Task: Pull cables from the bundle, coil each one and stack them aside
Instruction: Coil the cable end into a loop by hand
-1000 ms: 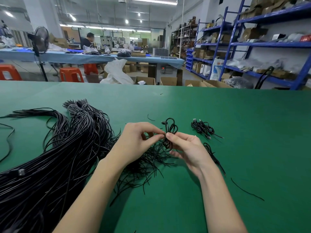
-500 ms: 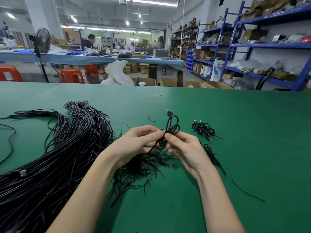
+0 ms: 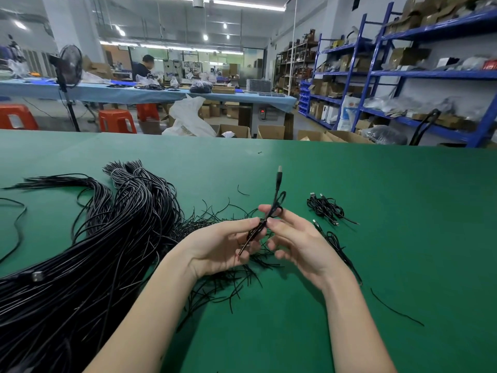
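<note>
Slippage worries me: my left hand [image 3: 223,249] and right hand [image 3: 298,238] pinch the coil [image 3: 265,222] (plug end up), so loosening either could unwind it.

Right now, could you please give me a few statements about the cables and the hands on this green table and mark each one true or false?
1. Both hands, left hand and right hand, hold one coiled cable. True.
2. The cable's plug points down at the table. False: it sticks up, away from the person.
3. The big cable bundle lies left of the hands. True.
4. The finished coils lie left of the bundle. False: they lie right of the hands.
5. The held cable rests flat on the table. False: it is held above it.
</note>
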